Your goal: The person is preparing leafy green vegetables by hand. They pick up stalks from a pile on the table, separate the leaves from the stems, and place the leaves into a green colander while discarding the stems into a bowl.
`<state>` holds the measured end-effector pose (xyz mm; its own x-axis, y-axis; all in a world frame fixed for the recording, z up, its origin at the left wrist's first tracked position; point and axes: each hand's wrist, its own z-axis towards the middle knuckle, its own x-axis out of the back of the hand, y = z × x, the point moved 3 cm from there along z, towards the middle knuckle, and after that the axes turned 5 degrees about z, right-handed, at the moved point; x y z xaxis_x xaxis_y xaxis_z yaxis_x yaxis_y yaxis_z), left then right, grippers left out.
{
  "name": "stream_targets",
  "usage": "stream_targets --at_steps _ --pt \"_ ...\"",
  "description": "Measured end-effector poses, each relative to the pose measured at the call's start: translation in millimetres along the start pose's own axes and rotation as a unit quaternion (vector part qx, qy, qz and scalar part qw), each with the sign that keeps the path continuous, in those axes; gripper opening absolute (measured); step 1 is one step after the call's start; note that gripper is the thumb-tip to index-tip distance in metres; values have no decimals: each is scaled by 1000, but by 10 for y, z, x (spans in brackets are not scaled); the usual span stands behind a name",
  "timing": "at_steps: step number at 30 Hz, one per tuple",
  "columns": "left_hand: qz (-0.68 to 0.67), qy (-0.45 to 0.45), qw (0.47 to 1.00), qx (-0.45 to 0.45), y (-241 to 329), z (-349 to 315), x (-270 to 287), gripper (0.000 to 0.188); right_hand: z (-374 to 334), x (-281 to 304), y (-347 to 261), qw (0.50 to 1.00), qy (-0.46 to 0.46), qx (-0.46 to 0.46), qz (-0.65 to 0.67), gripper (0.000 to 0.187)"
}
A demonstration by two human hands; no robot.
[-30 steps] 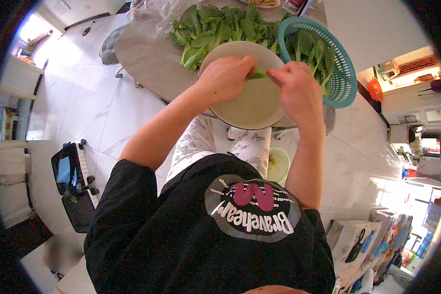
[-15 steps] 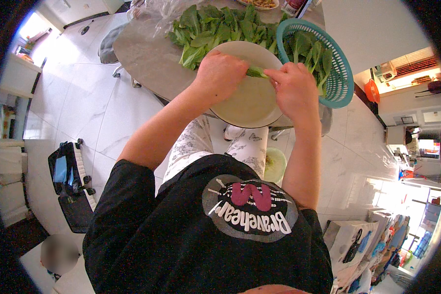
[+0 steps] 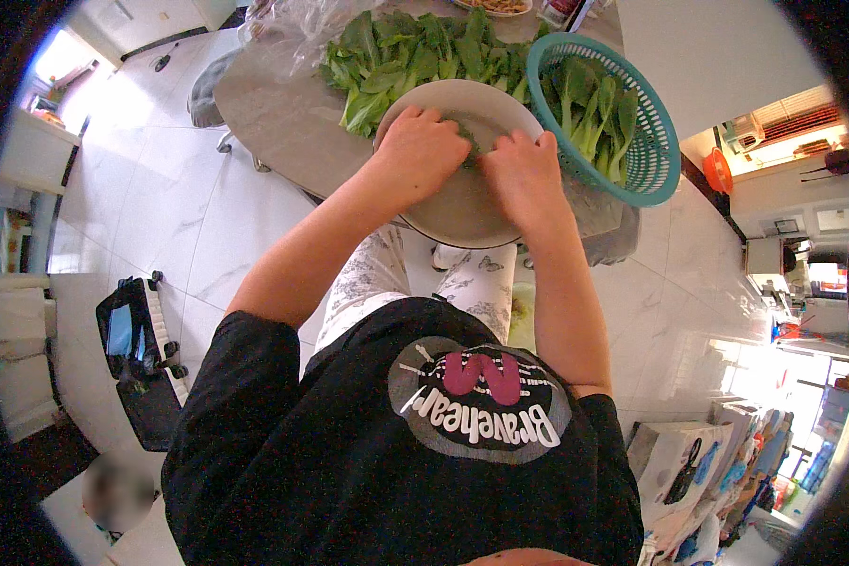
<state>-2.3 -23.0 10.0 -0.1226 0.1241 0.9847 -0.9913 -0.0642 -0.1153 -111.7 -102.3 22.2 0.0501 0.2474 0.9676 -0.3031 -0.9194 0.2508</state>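
A wide cream bowl [image 3: 457, 222] sits at the near edge of the table, and both my hands are down inside it. My left hand [image 3: 420, 151] is closed, its fingers curled around a leafy green stalk [image 3: 470, 148], of which only a bit shows. Close beside it, my right hand [image 3: 526, 179] is closed too, fingertips at the stalk's other side and partly hidden. Behind the bowl lies a pile of leafy greens [image 3: 415, 58]. To the right, a teal plastic basket [image 3: 653, 141] stands tilted, holding more greens with pale stems.
The grey table [image 3: 288, 123] has a crumpled clear plastic bag [image 3: 297, 38] at its far left and a plate of food [image 3: 495, 6] at the back. Below, a pale green basin [image 3: 522, 316] is on the floor by my legs. A black folded object [image 3: 141, 358] lies at left.
Both hands have lowered into the bowl, the right one moving left and nearer the left. The stalk stretched between them earlier is now mostly hidden.
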Motion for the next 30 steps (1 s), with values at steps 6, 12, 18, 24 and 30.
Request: stream_targets --at_steps 6,12,18,24,30 --pt "-142 40 989 15 -2 48 100 23 -115 143 136 982 150 -6 113 19" --pt "-221 103 970 24 -63 38 64 31 -233 445 232 962 218 -21 164 20" --pt "-278 48 954 104 -92 32 140 31 -348 619 389 932 235 -74 267 14" --pt "-251 46 958 134 -124 42 135 26 -426 705 437 929 242 -91 266 13" --pt "-164 128 969 136 -151 -11 112 32 -405 633 389 948 223 -7 228 18"
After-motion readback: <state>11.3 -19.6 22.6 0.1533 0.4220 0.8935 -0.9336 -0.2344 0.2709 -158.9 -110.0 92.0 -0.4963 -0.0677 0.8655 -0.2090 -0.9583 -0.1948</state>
